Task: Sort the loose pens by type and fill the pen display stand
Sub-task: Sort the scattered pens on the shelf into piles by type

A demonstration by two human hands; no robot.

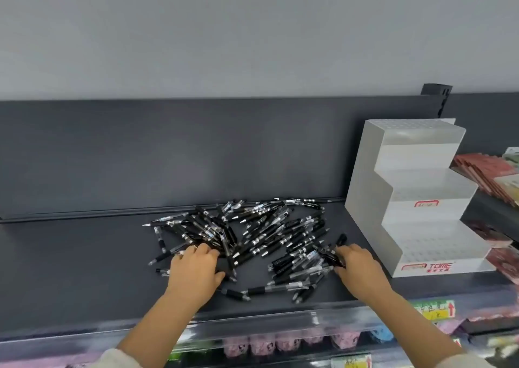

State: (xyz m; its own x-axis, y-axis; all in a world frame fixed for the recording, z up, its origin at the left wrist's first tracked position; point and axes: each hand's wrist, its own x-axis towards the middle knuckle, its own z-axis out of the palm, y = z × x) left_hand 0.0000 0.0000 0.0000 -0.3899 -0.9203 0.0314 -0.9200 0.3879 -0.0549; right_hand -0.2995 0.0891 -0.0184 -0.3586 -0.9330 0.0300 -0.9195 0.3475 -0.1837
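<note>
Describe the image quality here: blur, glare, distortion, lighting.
Head view: even, soft lighting with faint shadows; wide-angle bending curves the shelf edges; the pen pile is smeared, so markings are unreadable; the white display stand shows mild glare on its top step; the lower-shelf goods at the bottom edge are blurred.

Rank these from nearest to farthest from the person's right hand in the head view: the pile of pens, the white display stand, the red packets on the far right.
From the right hand:
1. Pile of pens: touching the hand, spreading to its left.
2. White display stand: just to its right, empty.
3. Red packets: beyond the stand, far right.
</note>
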